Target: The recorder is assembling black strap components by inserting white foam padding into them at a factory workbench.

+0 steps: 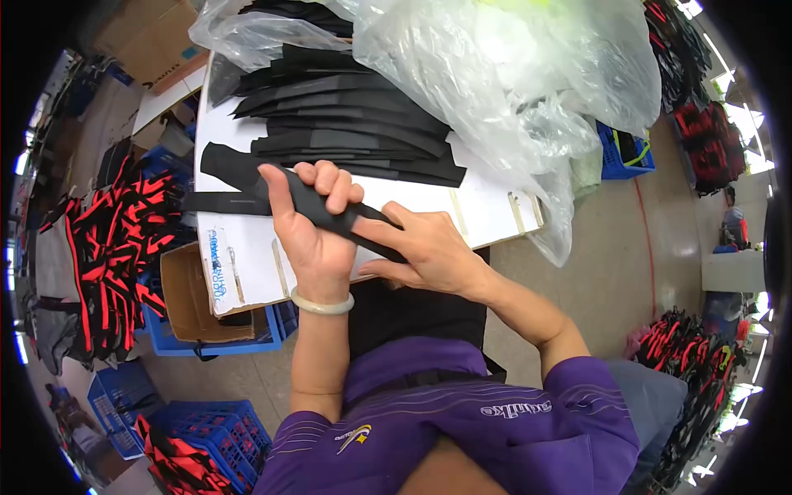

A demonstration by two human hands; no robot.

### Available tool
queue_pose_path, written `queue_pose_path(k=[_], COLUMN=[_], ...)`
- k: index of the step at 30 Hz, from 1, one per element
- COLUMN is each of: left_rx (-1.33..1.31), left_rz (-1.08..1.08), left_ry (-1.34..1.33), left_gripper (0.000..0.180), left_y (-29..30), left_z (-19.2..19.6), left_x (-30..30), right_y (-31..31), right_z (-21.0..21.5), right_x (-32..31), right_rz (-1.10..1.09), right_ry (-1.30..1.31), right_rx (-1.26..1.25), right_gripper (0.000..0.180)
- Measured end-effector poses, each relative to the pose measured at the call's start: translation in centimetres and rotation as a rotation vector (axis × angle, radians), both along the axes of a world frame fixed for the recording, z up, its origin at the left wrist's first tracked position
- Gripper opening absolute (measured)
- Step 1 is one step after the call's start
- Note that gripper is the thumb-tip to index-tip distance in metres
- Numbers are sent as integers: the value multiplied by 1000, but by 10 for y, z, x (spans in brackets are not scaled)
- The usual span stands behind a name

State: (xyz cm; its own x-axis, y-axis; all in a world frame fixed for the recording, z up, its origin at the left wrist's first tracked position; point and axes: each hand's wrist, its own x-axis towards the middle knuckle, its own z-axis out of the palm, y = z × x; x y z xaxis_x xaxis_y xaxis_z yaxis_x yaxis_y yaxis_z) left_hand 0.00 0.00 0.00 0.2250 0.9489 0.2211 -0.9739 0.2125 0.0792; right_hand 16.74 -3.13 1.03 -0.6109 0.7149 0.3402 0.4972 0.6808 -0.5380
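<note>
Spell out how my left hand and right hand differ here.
The left hand turns its palm up to the camera, fingers curled over the black fabric; the right hand shows its back.
The left hand has a pale bangle at its wrist; the right hand has none visible.
The left hand points away from the body; the right hand reaches leftward.
Both hold the black fabric.

— Where does your view sit?
— On your head: left of two side-by-side fisheyes. Faces steeply down; your purple shirt at lower edge.
— How near?
— Close above your left hand and right hand, mid-frame. White table beneath and beyond them, floor farther off on both sides. Straight edges bow toward the dark rim.
</note>
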Motion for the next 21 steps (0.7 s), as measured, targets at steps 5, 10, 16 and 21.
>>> queue_pose_path(k=[5, 10, 16, 21], left_rx=[86, 288, 297, 272], left_rz=[389, 497, 555, 489], left_ry=[392, 648, 702, 640], left_gripper=[37, 30, 26, 27], left_y=[-8, -28, -42, -44], left_z=[24, 40, 45, 45], left_x=[12, 31, 46, 50], right_y=[0, 3, -3, -16], right_z=[-27, -58, -79, -65], right_x=[19, 12, 14, 11], right_rz=[-50, -26, 15, -25], right_ry=[91, 354, 447, 425], right_rx=[128, 239, 110, 23], right_gripper=[37, 40, 48, 43])
